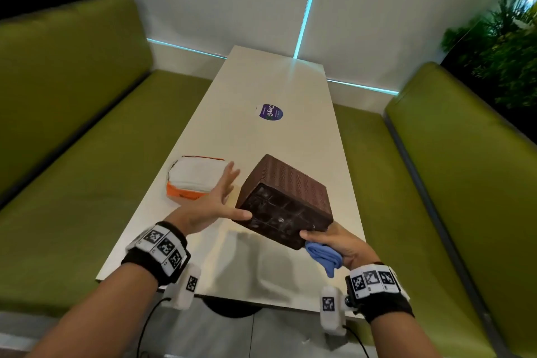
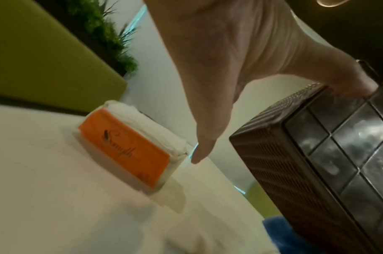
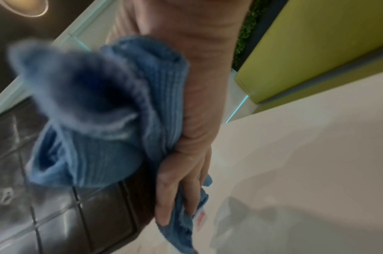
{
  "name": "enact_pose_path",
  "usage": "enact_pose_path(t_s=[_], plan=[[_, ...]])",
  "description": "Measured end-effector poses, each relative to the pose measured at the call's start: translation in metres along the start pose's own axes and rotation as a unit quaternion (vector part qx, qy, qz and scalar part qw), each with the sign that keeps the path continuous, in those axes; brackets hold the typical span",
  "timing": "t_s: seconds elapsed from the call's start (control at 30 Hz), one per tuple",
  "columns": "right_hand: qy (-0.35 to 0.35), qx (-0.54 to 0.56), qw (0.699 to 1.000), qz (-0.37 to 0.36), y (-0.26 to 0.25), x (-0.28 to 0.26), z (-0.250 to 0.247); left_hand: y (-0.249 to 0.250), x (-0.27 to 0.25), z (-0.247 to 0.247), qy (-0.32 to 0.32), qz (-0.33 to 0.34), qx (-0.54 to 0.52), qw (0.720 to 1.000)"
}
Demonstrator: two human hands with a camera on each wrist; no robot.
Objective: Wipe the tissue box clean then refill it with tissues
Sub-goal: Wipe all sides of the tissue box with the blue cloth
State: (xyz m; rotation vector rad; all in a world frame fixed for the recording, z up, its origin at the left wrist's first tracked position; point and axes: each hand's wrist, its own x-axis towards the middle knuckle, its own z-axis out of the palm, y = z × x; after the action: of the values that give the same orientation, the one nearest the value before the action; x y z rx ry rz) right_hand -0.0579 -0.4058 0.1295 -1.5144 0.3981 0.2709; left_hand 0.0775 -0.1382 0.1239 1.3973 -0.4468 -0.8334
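Brown woven tissue box (image 1: pixel 286 200) held tilted above the table (image 1: pixel 261 90), gridded underside facing up. Gripped at the near corner by the right hand (image 1: pixel 340 241), blue cloth (image 1: pixel 325 256) bunched in the same grasp. Left hand (image 1: pixel 209 203) spread wide, thumb touching the box. Orange tissue pack (image 1: pixel 194 180) lying just left.
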Motion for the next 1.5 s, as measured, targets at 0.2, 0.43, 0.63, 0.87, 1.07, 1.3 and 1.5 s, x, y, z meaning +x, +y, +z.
enact_pose_path(t_s=[0.2,0.43,0.63,0.87,1.07,1.3,1.5], plan=[[-0.006,-0.039,0.999,-0.011,-0.018,0.003,-0.006,-0.008,0.007,0.009,0.038,0.001,0.038,0.999],[0.250,-0.214,0.934,-0.138,-0.067,-0.002,0.020,-0.039,0.008,0.012,0.093,0.010,0.050,0.994],[0.162,-0.492,0.844,-0.139,-0.070,0.033,0.128,-0.040,0.015,0.019,0.086,0.045,0.092,0.991],[0.227,-0.464,0.856,-0.025,-0.047,0.054,0.055,-0.058,0.011,0.017,0.122,0.049,0.073,0.989],[0.191,-0.480,0.852,-0.086,-0.053,0.040,0.099,-0.054,0.016,0.020,0.129,0.075,0.117,0.982],[0.191,-0.466,0.859,-0.092,-0.036,0.055,0.069,-0.063,0.014,0.017,0.135,0.070,0.144,0.978],[0.238,-0.432,0.868,-0.059,-0.028,0.057,0.069,-0.065,0.018,0.016,0.156,0.036,0.186,0.969]])
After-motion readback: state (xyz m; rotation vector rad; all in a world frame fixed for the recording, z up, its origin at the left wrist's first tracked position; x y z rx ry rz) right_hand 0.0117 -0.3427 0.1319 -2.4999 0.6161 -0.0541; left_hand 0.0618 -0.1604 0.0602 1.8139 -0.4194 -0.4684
